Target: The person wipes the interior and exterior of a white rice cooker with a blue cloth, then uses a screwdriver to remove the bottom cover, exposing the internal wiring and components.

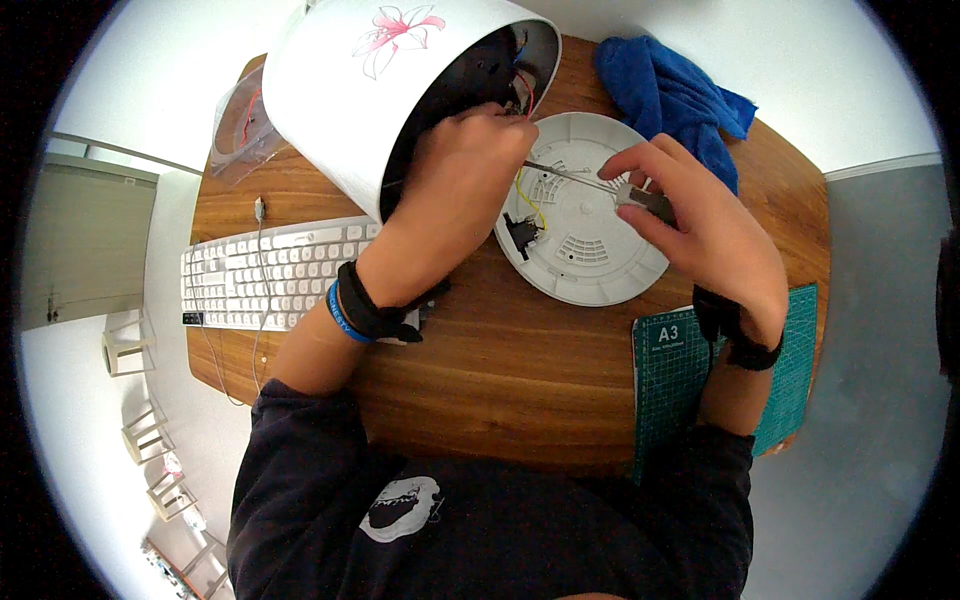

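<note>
A white rounded appliance housing [330,90] with a pink flower print lies tipped over, its open underside facing right. Inside the dark opening, red and blue wires show. My left hand [470,160] reaches to that opening, its fingers closed near the wires; what they pinch is hidden. In my right hand [700,200] is a screwdriver [575,177], gripped by its grey handle, the thin shaft pointing left with its tip end by my left hand. Beneath the shaft lies a round white base cover [630,270], with vent slots, a yellow-green wire and a small black connector.
A white keyboard [290,265] with a thin cable lies left on the wooden table [520,390]. Behind it sits a clear plastic bag [243,130]. A blue cloth [665,95] is at the back right, a green cutting mat [665,385] at the front right.
</note>
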`<state>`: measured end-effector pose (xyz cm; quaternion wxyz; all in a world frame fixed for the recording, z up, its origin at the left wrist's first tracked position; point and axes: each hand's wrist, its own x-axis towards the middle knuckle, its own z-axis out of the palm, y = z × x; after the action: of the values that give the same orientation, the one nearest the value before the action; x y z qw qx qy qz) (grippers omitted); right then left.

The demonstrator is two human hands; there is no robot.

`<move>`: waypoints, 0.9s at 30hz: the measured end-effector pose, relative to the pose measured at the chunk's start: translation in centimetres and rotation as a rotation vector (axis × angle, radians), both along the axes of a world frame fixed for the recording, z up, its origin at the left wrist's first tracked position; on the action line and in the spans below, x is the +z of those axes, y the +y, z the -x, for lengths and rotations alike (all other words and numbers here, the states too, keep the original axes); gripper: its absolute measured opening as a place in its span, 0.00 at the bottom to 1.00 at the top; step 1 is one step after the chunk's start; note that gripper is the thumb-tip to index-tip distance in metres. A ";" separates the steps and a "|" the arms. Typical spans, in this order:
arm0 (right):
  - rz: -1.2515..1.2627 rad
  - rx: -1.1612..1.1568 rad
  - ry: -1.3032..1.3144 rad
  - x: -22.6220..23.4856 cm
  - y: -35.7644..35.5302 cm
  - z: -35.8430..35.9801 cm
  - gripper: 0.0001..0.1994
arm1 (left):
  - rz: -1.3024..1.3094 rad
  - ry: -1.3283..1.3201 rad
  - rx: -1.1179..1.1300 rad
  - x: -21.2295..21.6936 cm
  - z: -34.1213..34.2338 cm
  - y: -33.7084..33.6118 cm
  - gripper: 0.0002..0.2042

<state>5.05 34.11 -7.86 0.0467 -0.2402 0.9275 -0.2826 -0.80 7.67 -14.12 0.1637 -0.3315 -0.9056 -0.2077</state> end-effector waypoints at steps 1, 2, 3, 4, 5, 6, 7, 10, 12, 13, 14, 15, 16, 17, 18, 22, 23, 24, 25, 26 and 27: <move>-0.003 0.000 0.002 -0.3 0.0 0.1 0.15 | 0.005 -0.003 0.003 0.1 0.0 0.0 0.12; -0.006 0.000 0.003 -0.5 0.0 0.1 0.15 | 0.001 -0.003 0.000 0.1 0.0 0.0 0.12; -0.011 0.000 0.005 -0.6 0.0 0.1 0.15 | -0.004 -0.003 -0.004 0.2 -0.1 0.0 0.12; -0.030 -0.009 0.012 -0.6 0.2 0.1 0.15 | -0.010 -0.003 -0.007 0.2 -0.1 0.0 0.12; -0.050 -0.017 0.020 -0.5 0.6 0.0 0.14 | -0.014 0.000 -0.005 0.1 0.0 0.0 0.12; -0.071 -0.022 0.027 -0.5 0.9 -0.1 0.14 | -0.017 0.002 0.002 -0.3 0.0 -0.1 0.12; -0.086 -0.025 0.020 -0.4 1.0 -0.1 0.13 | -0.021 0.003 0.008 -0.5 0.0 -0.2 0.12; -0.117 -0.037 0.004 0.0 1.2 -0.1 0.12 | -0.010 -0.011 0.017 -0.1 -0.2 0.0 0.13; -0.122 -0.040 -0.004 0.1 1.0 -0.1 0.11 | 0.010 -0.010 0.014 0.0 -0.1 0.1 0.13; -0.107 -0.035 0.009 0.0 1.0 -0.1 0.11 | 0.019 -0.009 0.012 0.0 -0.1 0.1 0.13; -0.092 -0.030 0.023 -0.2 1.0 -0.1 0.11 | 0.013 -0.005 0.008 0.0 -0.1 0.1 0.13; -0.077 -0.024 0.036 -0.3 0.9 0.0 0.11 | 0.008 -0.001 0.005 0.0 -0.1 0.1 0.13; -0.077 -0.025 0.035 -0.3 0.9 0.0 0.11 | 0.002 0.002 0.002 0.0 0.0 0.1 0.13; -0.077 -0.025 0.033 -0.3 0.9 0.0 0.11 | -0.003 0.008 0.000 0.0 0.0 0.1 0.13; -0.077 -0.025 0.031 -0.3 0.9 0.0 0.11 | -0.008 0.013 -0.001 -0.1 0.0 0.1 0.13; -0.066 0.009 0.013 -0.5 1.1 0.1 0.12 | -0.004 -0.023 0.012 0.1 -0.1 0.0 0.12; -0.054 0.009 0.006 -0.6 1.1 0.0 0.12 | -0.002 -0.017 0.010 0.0 -0.1 0.0 0.12; -0.043 0.008 -0.001 -0.7 1.1 0.0 0.12 | -0.001 -0.012 0.007 0.0 -0.1 0.1 0.12; -0.045 0.011 0.000 -0.6 1.2 0.0 0.12 | 0.000 -0.006 0.004 0.0 -0.1 0.1 0.12; -0.046 0.014 0.001 -0.6 1.2 0.1 0.12 | -0.005 -0.003 -0.002 0.0 0.0 0.1 0.12; -0.046 0.018 0.002 -0.6 1.2 0.1 0.13 | -0.010 -0.001 -0.007 0.0 -0.1 0.0 0.12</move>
<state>4.97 35.33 -8.42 0.0538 -0.2475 0.9317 -0.2604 -0.75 7.71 -14.13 0.1643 -0.3336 -0.9035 -0.2128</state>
